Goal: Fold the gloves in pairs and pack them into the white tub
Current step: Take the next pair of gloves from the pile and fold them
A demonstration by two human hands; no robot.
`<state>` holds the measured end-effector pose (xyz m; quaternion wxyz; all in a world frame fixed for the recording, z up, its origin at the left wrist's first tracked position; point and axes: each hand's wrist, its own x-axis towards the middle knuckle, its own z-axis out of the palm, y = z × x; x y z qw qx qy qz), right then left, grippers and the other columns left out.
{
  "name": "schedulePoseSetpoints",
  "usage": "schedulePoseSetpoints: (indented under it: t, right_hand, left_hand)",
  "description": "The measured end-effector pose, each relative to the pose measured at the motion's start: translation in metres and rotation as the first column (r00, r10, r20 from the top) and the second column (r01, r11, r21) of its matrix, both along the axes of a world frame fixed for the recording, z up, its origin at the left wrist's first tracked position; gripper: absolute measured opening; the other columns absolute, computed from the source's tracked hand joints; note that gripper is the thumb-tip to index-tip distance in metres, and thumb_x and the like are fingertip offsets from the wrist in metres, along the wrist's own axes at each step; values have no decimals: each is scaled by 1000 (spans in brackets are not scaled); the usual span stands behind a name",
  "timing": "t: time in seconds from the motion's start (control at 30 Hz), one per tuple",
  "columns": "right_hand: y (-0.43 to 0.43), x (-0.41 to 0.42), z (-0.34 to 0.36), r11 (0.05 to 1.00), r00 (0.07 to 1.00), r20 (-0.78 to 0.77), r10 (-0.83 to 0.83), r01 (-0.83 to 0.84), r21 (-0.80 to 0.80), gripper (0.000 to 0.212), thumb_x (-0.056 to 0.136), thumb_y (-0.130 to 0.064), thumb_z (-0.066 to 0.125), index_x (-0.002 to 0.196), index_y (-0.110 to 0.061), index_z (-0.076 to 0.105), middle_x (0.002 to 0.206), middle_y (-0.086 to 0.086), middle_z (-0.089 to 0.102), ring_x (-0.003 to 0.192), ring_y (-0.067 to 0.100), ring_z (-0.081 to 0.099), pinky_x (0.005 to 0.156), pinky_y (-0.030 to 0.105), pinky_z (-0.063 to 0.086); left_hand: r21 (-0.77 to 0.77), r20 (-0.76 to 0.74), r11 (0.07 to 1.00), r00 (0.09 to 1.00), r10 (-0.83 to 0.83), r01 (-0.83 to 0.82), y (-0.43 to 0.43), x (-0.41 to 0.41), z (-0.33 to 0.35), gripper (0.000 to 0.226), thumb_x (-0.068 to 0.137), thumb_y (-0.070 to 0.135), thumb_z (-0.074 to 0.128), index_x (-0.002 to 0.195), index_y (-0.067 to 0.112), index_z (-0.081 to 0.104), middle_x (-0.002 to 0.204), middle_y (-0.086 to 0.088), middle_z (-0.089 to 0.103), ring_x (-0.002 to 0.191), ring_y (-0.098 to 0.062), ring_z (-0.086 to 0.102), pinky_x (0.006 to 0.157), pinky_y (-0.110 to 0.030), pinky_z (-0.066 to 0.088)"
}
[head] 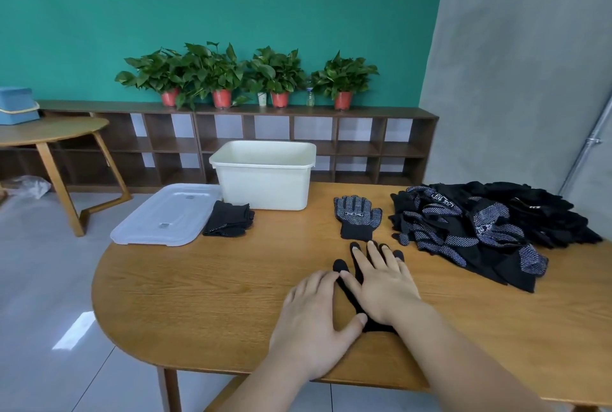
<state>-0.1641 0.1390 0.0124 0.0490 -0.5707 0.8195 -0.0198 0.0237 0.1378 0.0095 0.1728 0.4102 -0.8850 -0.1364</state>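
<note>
Glove point(341, 267) flat by near edge of table point(198, 295), long axis near-to-far, fingertips toward far edge. Pressed under right hand point(384, 285), fingers straight, gripping nothing. Left hand point(311, 312) flat just beside, also unclenched, thumb at cuff end. Mate point(357, 214) straight ahead, just beyond fingertips, cuff nearest, same axis. Right hand nearer for likely reach. Tub point(265, 186) at far edge, left of Mate.

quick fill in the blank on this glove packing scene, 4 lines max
1. The left hand and right hand press a black glove flat onto the ____.
2. The clear lid lies to the ____ of the white tub.
3. The shelf holds ____ plants in red pots.
4. The loose glove pile sits on the ____ side of the table.
Missing words: table; left; four; right.
</note>
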Motion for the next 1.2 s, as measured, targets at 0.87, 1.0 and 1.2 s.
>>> schedulePoseSetpoints:
  t: [0.87,1.0,1.2]
  right_hand:
    - [88,-4,-11,981,1000,20,-15,19,-194,78,97,-73,7,166,-38,15,173,-18,4,161,16,-7,131,43,0]
    - [91,-3,-10,946,999,27,-40,46,-321,65,105,-64,27,163,-34,31,171,-17,20,161,14,4,131,39,8]
    - [87,-6,-17,968,999,50,-14,26,-248,67,103,-68,21,163,-39,25,172,-19,13,161,17,2,131,43,9]
  left_hand:
    - [-18,194,1000,981,25,-22,6,-4,0,88,95,83,19,168,36,9,176,12,-7,161,-19,-17,131,-44,-4]
    - [-23,175,1000,984,16,-12,7,-3,-1,82,98,79,19,168,38,3,176,13,-9,161,-18,-19,131,-44,-4]
    - [-19,121,999,992,42,-40,5,-3,-3,90,97,81,23,169,30,1,176,14,1,162,-15,-12,132,-41,-1]
